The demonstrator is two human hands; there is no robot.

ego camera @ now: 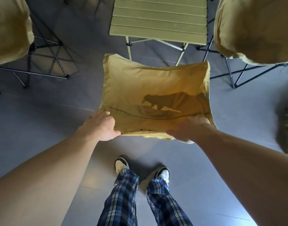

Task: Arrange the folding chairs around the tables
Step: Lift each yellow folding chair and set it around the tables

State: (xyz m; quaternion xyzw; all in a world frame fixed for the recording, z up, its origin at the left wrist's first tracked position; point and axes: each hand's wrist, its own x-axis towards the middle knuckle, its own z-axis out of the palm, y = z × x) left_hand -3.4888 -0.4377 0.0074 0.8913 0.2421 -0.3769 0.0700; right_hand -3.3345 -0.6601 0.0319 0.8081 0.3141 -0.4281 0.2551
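Note:
A tan fabric folding chair [149, 88] with a dark bear print stands right in front of me, its far edge close to the green slatted folding table [158, 22]. My left hand [101, 126] grips the chair's near left edge. On the near right edge, my right hand [187, 128] holds the fabric with the thumb on top. Two more tan folding chairs flank the table: one at the left [9, 30] and one at the right [254, 28], both on black wire frames.
The floor [58, 115] is grey tile. My feet in white shoes and plaid trousers [140, 193] stand just behind the held chair. A blurred dark object [286, 124] lies at the right edge.

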